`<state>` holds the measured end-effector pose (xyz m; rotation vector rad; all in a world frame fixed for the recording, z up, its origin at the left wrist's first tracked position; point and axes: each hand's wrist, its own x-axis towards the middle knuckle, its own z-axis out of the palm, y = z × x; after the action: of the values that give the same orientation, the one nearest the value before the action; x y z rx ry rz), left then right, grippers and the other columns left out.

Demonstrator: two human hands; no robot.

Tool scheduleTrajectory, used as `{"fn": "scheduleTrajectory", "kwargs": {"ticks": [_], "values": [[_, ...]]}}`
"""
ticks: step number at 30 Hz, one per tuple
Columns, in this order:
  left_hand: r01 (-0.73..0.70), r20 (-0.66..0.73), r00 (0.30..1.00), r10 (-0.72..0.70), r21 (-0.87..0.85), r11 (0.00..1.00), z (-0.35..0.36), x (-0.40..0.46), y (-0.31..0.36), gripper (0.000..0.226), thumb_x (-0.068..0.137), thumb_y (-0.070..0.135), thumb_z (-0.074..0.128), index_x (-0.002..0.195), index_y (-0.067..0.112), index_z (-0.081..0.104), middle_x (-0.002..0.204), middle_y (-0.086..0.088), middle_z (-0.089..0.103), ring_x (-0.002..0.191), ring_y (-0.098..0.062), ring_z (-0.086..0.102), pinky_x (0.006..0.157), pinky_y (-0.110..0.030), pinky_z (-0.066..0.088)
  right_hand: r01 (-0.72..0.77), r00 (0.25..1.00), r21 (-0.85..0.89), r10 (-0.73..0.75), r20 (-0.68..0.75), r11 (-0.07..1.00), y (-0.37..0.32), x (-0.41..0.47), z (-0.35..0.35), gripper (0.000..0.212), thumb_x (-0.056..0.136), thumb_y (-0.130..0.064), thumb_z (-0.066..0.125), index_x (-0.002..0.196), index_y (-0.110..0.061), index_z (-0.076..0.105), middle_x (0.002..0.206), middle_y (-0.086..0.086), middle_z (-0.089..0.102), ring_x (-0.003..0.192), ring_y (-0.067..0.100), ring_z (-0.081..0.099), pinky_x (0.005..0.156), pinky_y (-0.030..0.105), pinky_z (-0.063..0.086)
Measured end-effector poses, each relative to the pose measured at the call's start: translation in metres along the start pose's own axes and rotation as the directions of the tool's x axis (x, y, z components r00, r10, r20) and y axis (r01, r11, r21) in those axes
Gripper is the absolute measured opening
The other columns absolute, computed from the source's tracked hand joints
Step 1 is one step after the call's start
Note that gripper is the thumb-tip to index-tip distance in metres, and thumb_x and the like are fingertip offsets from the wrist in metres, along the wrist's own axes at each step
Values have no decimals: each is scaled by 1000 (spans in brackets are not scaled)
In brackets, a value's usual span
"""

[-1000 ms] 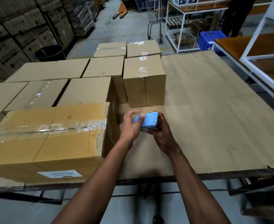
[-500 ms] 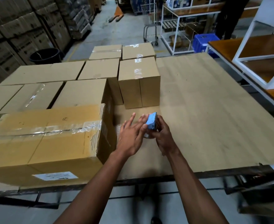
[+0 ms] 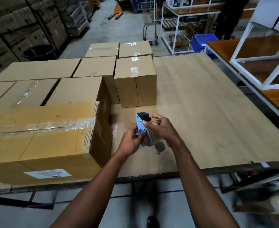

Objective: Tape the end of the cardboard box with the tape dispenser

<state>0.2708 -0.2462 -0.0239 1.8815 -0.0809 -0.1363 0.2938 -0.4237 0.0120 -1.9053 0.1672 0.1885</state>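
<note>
A blue tape dispenser (image 3: pixel 140 125) with a black roller on top and a clear tape roll stands upright above the table, held between both hands. My left hand (image 3: pixel 130 142) grips its lower left edge. My right hand (image 3: pixel 161 130) holds its right side, thumb on the blue plate, fingers spread. A large cardboard box (image 3: pixel 41 139) lies to the left, its top seam covered with wrinkled clear tape that runs over the right end. The dispenser is apart from that box, right of its end face.
Several closed cardboard boxes (image 3: pixel 135 79) fill the table's left and back. The table (image 3: pixel 209 112) is covered with cardboard sheet. A wooden shelf frame (image 3: pixel 259 63) stands to the right, a black bin (image 3: pixel 40 52) and stacked cartons behind left. A person stands at the far back right.
The dispenser has been turned upright from lying flat, so its roller now points up. My left hand has closed on its lower edge. The view has shifted slightly.
</note>
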Motion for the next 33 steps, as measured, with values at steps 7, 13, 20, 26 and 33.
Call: {"fn": "scheduleTrajectory", "kwargs": {"ticks": [7,13,20,26,33], "values": [[278,-27,949,-314,-400,874,30,12,-4,28,103,13,67,127,0,61,118,-23,76,110,-37,75,92,-48,64,3,997,-110,5,72,994,29,-14,-14,92,65,-58,91,143,-26,55,127,-1,69,111,18,68,94,42,60],[439,118,891,-438,-470,766,42,14,-7,20,107,-1,49,105,10,66,94,-5,72,80,-13,67,82,-28,55,39,999,-176,-34,28,984,34,-6,-17,49,79,-36,87,118,-21,63,109,3,72,99,23,70,86,43,61],[526,68,813,-578,-509,681,36,20,-33,26,104,-10,45,100,3,67,91,-11,67,80,-16,64,77,-23,59,64,987,-257,-22,160,964,53,20,-5,60,78,-36,86,129,-24,58,118,5,69,104,26,68,83,41,59],[563,110,765,-634,-592,577,21,13,-50,28,107,-6,37,108,0,65,99,-17,69,87,-22,68,63,-21,61,122,983,-369,-59,177,921,80,33,21,50,88,-17,82,130,-16,55,120,6,64,107,26,62,78,28,44],[580,150,775,-613,-552,598,30,9,-81,31,106,-6,38,110,9,65,100,-14,61,81,-17,57,101,-39,54,125,979,-456,-35,201,881,128,29,47,66,91,-25,77,146,-13,43,133,16,60,117,34,61,95,40,50]]}}
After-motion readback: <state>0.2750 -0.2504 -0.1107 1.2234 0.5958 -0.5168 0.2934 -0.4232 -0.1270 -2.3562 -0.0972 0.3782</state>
